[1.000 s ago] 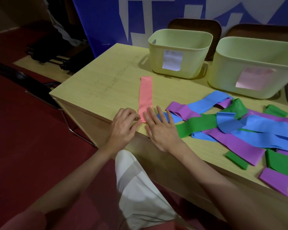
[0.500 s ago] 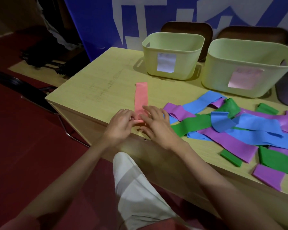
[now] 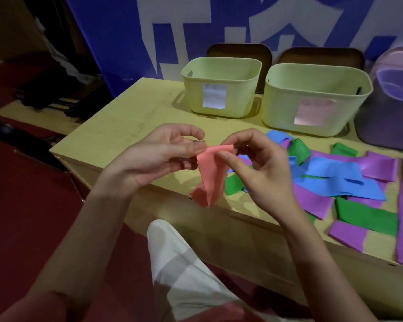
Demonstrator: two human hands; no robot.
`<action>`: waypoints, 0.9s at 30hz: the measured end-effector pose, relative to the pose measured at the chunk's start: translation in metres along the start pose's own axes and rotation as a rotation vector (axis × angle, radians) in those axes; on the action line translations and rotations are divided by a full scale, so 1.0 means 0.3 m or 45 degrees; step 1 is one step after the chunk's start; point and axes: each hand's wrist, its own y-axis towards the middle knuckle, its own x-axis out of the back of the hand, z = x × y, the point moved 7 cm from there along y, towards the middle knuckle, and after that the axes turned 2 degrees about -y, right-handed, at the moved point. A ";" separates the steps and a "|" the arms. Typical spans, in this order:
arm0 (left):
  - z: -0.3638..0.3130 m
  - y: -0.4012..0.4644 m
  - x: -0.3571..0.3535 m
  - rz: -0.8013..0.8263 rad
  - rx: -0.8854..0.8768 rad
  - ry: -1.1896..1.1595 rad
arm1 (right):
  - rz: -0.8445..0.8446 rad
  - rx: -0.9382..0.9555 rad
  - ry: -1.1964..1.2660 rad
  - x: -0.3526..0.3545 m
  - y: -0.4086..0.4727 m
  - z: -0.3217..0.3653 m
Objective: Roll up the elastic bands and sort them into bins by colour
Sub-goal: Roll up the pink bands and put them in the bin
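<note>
A pink elastic band [image 3: 211, 175] hangs in the air above the table's near edge. My left hand [image 3: 158, 156] pinches its top left corner and my right hand [image 3: 254, 163] pinches its top right corner; the lower end dangles loosely folded. To the right, a heap of blue [image 3: 335, 180], purple [image 3: 312, 201] and green [image 3: 365, 214] bands lies flat on the wooden table [image 3: 126, 131]. Two pale green bins [image 3: 221, 89] [image 3: 316, 98] with paper labels and a purple bin [image 3: 393, 101] stand along the far edge.
Two dark brown chair backs [image 3: 240, 52] rise behind the bins before a blue and white banner. My white-clad knee [image 3: 177, 259] sits below the table edge. Red floor and dark equipment lie to the left.
The pink band lay flat on the table with both hands at its near end; now both hands have lifted it off the table and hold it hanging in the air.
</note>
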 end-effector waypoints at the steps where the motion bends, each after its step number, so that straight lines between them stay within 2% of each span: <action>1: -0.002 0.013 -0.034 0.052 0.009 -0.071 | -0.020 0.001 -0.002 0.023 -0.012 0.013; 5: -0.002 0.061 -0.174 0.165 -0.004 -0.245 | -0.165 -0.057 0.008 0.131 -0.067 0.036; 9: -0.012 0.118 -0.270 0.060 -0.129 -0.056 | -0.330 -0.146 -0.013 0.243 -0.124 0.041; 12: -0.050 0.128 -0.353 -0.003 -0.328 0.123 | -0.450 -0.183 -0.026 0.317 -0.161 0.056; 17: -0.075 0.130 -0.458 -0.016 -0.546 0.151 | -0.600 -0.183 -0.077 0.411 -0.198 0.113; 22: -0.021 0.162 -0.479 -0.165 -0.565 0.098 | -0.672 -0.192 -0.212 0.433 -0.237 0.084; 27: 0.070 0.178 -0.492 -0.277 -0.439 -0.022 | -0.703 -0.180 -0.380 0.466 -0.266 0.068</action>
